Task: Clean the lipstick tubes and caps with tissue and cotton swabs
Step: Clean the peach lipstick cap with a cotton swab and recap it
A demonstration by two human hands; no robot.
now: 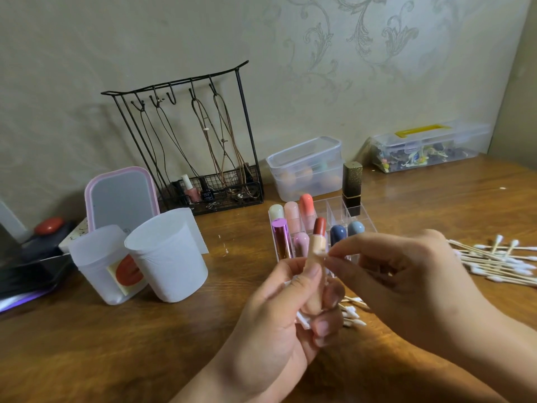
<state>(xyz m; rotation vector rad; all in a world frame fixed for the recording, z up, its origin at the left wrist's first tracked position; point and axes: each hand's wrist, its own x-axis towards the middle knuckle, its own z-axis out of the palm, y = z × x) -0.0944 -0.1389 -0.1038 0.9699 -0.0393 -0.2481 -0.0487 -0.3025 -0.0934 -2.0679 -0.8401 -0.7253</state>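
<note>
Left hand [279,324] gripping lipstick tube [315,274], right hand [406,286] pinching

The dark nail polish bottle [207,194] in the far wire rack [186,146] bears white lettering, seemingly too blurred to read.

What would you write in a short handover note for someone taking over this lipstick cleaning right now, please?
Left hand: grips an open beige lipstick tube upright, red bullet exposed.
Right hand: pinches something small and white at the tube's collar; what it is I cannot tell.
Clear organizer behind holds the other lipsticks. Cotton swabs lie piled on the right, a few more under the hands.
Done: cannot tell.
Left: finish this tube, then the rest.
</note>
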